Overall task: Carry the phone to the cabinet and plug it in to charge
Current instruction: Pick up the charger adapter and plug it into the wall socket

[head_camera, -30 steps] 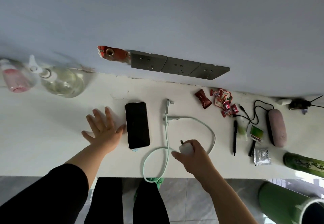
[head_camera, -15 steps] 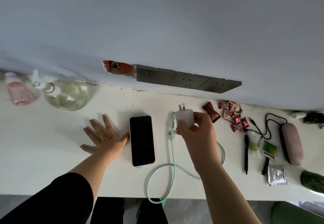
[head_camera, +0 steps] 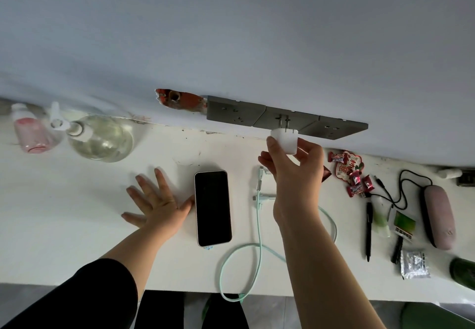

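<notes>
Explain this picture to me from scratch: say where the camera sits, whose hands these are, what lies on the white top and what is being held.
There is no machine here. The one view comes from a wide-angle camera worn on a person's head, looking forward and down at their own two bare hands.

The left hand rests flat and open on the white countertop, beside a dark-screened phone lying face up.

The right hand pinches a white charger plug, its prongs pointed at the middle of three grey wall sockets.

A mint-green cable loops over the top. Bottles stand far left; sweets, pens and a pink case lie on the right.
</notes>
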The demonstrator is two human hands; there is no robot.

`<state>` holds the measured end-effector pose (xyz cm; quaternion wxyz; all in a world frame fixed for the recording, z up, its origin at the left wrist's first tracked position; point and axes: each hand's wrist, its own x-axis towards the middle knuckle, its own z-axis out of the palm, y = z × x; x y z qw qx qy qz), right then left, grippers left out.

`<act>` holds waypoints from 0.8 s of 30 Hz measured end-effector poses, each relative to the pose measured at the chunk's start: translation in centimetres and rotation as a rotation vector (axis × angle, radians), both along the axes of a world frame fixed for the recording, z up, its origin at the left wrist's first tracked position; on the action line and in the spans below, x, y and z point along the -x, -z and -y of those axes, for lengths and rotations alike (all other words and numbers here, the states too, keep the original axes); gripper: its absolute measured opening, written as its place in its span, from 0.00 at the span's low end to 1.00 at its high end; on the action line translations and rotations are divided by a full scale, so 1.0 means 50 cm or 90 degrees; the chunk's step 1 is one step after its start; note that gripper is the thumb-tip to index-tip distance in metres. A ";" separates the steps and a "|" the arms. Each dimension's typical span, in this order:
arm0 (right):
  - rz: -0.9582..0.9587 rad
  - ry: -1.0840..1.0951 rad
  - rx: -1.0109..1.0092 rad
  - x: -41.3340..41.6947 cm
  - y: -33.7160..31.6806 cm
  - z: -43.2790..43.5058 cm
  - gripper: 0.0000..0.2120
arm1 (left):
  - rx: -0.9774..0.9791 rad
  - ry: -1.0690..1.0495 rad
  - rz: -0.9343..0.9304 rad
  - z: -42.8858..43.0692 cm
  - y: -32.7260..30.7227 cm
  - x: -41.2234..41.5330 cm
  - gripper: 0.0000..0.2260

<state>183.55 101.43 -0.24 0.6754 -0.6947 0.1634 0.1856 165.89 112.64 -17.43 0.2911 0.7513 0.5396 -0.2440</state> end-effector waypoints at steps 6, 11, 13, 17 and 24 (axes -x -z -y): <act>0.002 -0.016 0.021 -0.004 -0.008 0.000 0.15 | 0.008 -0.008 0.012 0.000 -0.008 -0.001 0.46; -0.051 -0.014 -0.052 -0.005 -0.008 0.012 0.09 | 0.008 -0.015 0.011 0.000 -0.011 -0.004 0.47; -0.117 -0.005 -0.134 -0.004 -0.007 0.021 0.06 | 0.004 -0.017 0.009 0.000 -0.011 -0.004 0.47; -0.298 0.065 -0.345 0.002 -0.005 0.034 0.11 | 0.011 -0.015 0.011 -0.001 -0.011 -0.002 0.47; -0.388 0.084 -0.502 -0.003 -0.010 0.028 0.14 | 0.012 -0.010 0.008 -0.001 -0.010 -0.001 0.47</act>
